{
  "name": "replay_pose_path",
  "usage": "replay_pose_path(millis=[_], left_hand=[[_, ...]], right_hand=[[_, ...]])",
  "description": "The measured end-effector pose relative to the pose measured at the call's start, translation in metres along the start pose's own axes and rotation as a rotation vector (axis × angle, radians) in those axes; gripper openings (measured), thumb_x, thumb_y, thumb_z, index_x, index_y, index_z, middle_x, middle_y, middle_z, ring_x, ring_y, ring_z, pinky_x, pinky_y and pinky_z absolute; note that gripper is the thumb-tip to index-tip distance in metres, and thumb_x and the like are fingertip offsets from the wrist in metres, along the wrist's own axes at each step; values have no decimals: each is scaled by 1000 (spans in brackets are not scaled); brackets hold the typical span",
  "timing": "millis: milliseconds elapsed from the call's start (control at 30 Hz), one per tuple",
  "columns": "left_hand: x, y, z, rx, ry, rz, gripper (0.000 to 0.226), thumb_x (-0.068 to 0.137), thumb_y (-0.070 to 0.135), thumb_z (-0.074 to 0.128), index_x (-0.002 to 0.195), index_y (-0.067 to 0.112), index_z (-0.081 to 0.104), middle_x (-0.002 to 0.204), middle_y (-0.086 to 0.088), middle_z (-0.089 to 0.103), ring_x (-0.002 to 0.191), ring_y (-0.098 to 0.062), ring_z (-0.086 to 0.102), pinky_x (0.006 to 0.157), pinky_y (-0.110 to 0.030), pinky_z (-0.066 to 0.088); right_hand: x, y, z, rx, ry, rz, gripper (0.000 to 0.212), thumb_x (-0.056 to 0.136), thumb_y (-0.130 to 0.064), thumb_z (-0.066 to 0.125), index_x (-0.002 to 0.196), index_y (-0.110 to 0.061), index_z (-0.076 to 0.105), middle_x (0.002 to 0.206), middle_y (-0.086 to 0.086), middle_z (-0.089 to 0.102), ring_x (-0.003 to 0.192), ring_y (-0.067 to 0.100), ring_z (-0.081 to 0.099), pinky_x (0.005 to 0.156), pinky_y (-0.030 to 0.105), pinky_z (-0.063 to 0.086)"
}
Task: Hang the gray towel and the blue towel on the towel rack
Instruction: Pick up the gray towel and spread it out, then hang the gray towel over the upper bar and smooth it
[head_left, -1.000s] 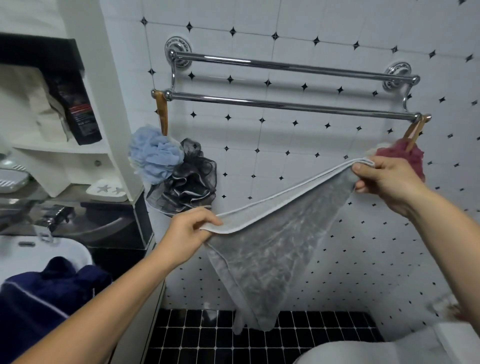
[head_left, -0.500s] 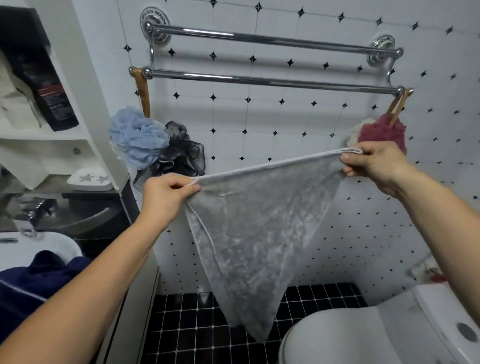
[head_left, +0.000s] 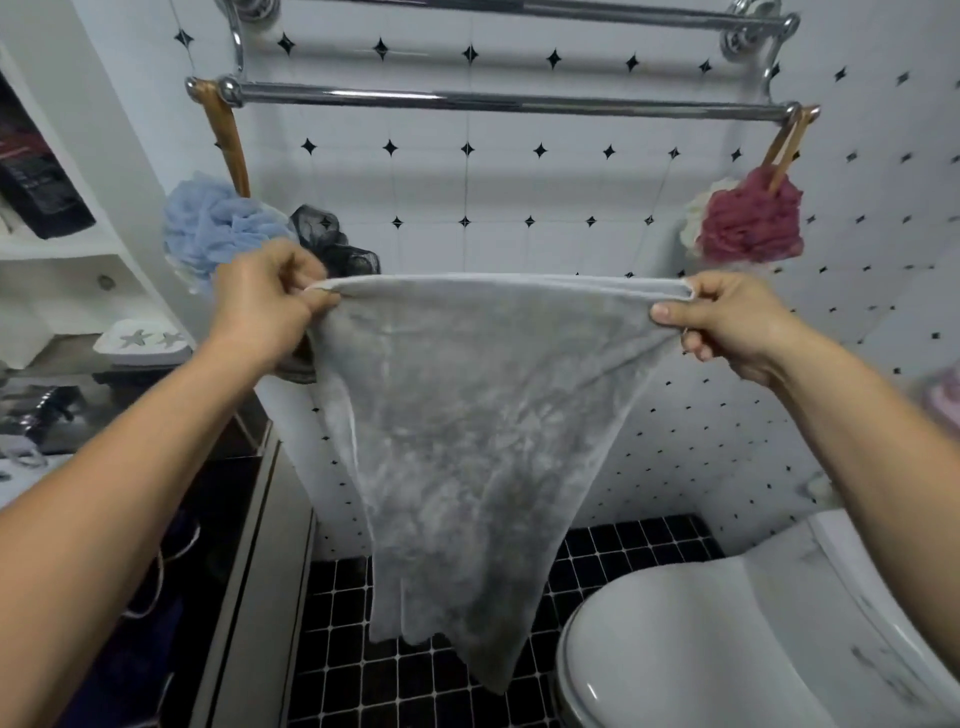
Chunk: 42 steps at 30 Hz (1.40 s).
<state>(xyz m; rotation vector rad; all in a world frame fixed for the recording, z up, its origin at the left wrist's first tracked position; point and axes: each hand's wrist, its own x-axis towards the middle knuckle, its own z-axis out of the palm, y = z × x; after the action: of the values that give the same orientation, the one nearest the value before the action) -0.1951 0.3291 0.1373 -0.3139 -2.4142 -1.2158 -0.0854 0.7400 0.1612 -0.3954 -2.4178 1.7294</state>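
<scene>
The gray towel (head_left: 467, 426) hangs spread in front of me, its top edge stretched level between both hands. My left hand (head_left: 265, 301) pinches the top left corner and my right hand (head_left: 727, 317) pinches the top right corner. The towel tapers down to a point above the black floor tiles. The chrome towel rack (head_left: 509, 101) has two bars on the tiled wall above the towel; the front bar is a good way above the towel's top edge. A dark blue cloth with white trim (head_left: 156, 597), probably the blue towel, shows at the lower left, partly behind my left arm.
A blue and a black bath pouf (head_left: 218, 223) hang from the rack's left end, a red and white pouf (head_left: 748, 218) from its right end. A white toilet (head_left: 727, 634) sits at lower right. White shelves (head_left: 62, 244) and a counter stand at left.
My left hand rose until the towel's top edge went from slanted to level and taut. The view came closer to the wall, so the rack now sits higher in the frame.
</scene>
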Motion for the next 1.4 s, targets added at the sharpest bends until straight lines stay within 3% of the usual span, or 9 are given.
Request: replay_pose_path(millis=[67, 167, 333, 500, 733, 867, 1133, 1267, 1400], left_hand=[[1, 5, 4, 53, -43, 60, 25, 79, 10, 76, 101, 19, 71, 83, -1, 67, 75, -14, 60, 74, -26, 48], [-3, 16, 12, 207, -125, 168, 9, 86, 17, 69, 93, 23, 72, 75, 12, 63, 67, -1, 54, 59, -19, 39], [12, 29, 19, 399, -221, 134, 11, 98, 24, 50, 89, 19, 51, 76, -5, 63, 69, -28, 59, 57, -40, 49], [47, 57, 44, -350, -224, -434, 13, 98, 10, 51, 86, 10, 50, 86, -11, 52, 75, -25, 56, 50, -37, 60], [107, 60, 87, -775, 111, -564, 18, 93, 0, 58, 76, 7, 59, 75, -6, 57, 64, -15, 58, 44, -15, 52], [149, 69, 94, -1070, 218, -500, 19, 94, -1, 54, 83, 10, 62, 60, 8, 68, 60, -4, 62, 49, -14, 52], [223, 101, 88, -1609, 263, -325, 21, 97, 0, 47, 84, 8, 62, 70, 2, 67, 57, -4, 65, 58, -14, 56], [242, 115, 84, -1725, 121, -83, 38, 96, -10, 31, 88, 4, 65, 76, -4, 67, 70, -8, 68, 75, -18, 58], [245, 110, 84, -1692, 20, 121, 44, 84, -18, 26, 93, 6, 61, 88, -7, 68, 88, -15, 68, 95, -27, 53]], right_hand=[[6, 3, 2, 59, 84, 23, 14, 80, -11, 75, 81, -13, 61, 63, 2, 69, 42, 11, 66, 33, 16, 45], [13, 12, 8, 95, 49, 76, 8, 91, -14, 64, 98, -9, 63, 85, 16, 72, 56, 20, 73, 42, 25, 56], [31, 18, -3, 176, 18, 29, 22, 89, -6, 65, 109, 3, 62, 88, 20, 71, 62, 22, 73, 61, 27, 62], [69, 15, -21, 317, -21, -9, 17, 82, 10, 64, 97, 3, 68, 82, 21, 73, 70, 23, 74, 61, 23, 59], [158, 5, 2, 601, 24, 91, 9, 94, -11, 60, 102, -13, 63, 80, 2, 68, 46, 21, 67, 35, 22, 48], [217, -35, 3, 734, 119, 37, 5, 93, -10, 61, 90, -14, 59, 57, -1, 60, 31, 10, 50, 31, 16, 35], [274, -119, 2, 1150, -9, -127, 22, 82, -33, 63, 69, -24, 48, 37, -9, 35, 26, 2, 28, 26, 15, 16], [276, -141, -6, 1378, -120, -272, 26, 81, -38, 59, 61, -26, 47, 37, -10, 31, 29, 4, 28, 30, 14, 19], [272, -136, -5, 1505, -145, -410, 19, 75, -22, 51, 58, -22, 61, 49, -8, 49, 38, 8, 38, 41, 18, 30]])
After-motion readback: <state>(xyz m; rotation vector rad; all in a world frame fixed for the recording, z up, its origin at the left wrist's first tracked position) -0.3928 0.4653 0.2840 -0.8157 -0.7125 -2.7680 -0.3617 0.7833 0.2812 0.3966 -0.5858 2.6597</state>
